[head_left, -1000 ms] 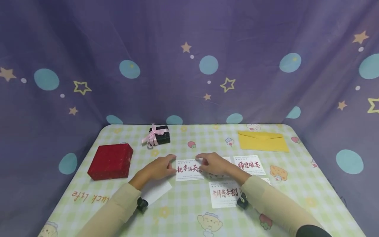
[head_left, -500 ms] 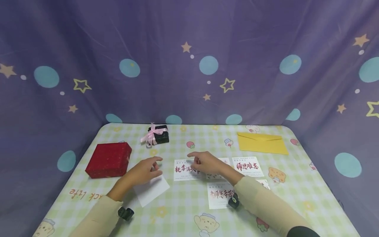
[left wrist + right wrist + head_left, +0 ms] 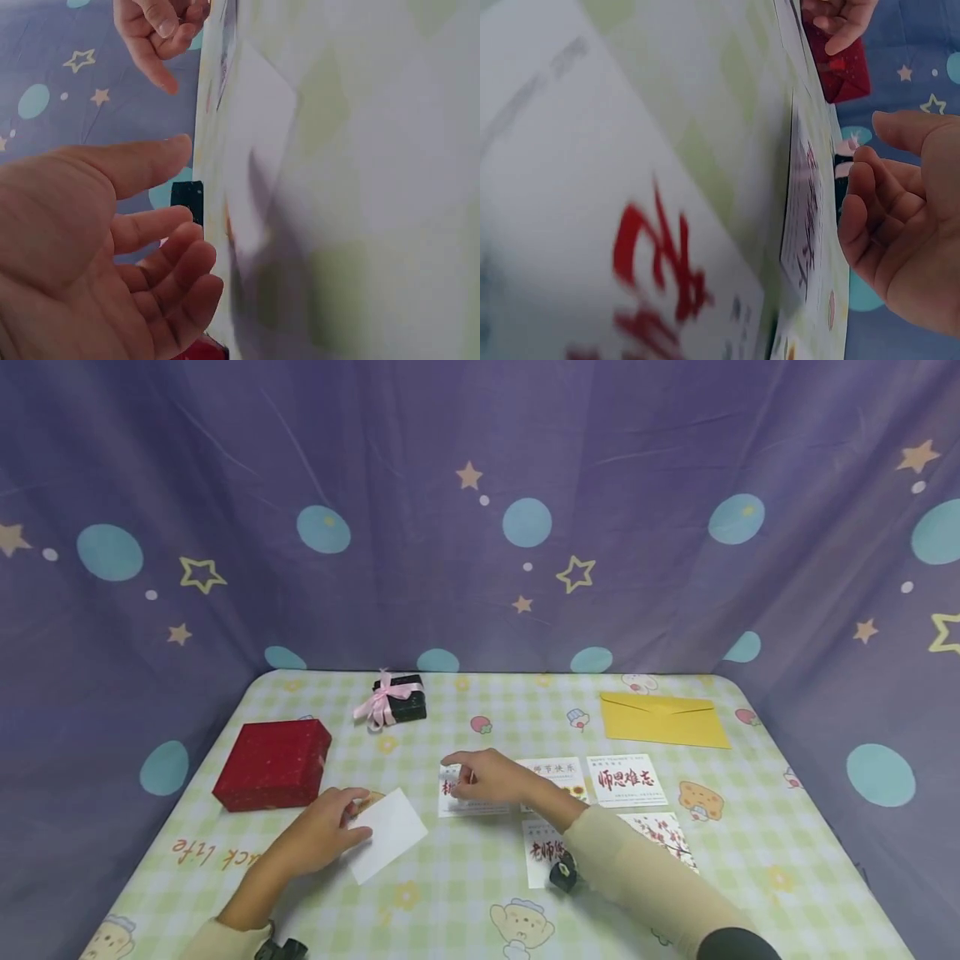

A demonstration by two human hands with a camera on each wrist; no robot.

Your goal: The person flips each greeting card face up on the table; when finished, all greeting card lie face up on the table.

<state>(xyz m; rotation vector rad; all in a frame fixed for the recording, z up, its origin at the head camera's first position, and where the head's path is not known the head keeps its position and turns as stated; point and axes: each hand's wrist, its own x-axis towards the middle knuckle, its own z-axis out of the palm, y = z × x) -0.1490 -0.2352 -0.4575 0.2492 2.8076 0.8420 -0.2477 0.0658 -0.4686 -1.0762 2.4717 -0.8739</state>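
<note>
A blank white card (image 3: 392, 835) lies tilted on the tablecloth. My left hand (image 3: 322, 828) hovers at its left edge, thumb and fingers apart with nothing between them. In the left wrist view the left hand (image 3: 112, 247) stays a short way off the white card (image 3: 259, 127). My right hand (image 3: 495, 777) is over a card with red Chinese lettering (image 3: 472, 808) and partly covers it. The right wrist view shows the right hand (image 3: 907, 217) loosely bent and holding nothing, with the lettered card (image 3: 802, 202) below it.
Several more printed cards lie to the right, among them a lettered card (image 3: 626, 780) and a blossom card (image 3: 663, 837). A red box (image 3: 273, 764) stands at left, a black gift box with pink ribbon (image 3: 401, 699) behind. A yellow envelope (image 3: 663, 722) lies back right.
My left hand has left the lettered card and moved left and nearer to the blank card. The right hand has shifted left across the lettered card, uncovering the sunflower and blossom cards.
</note>
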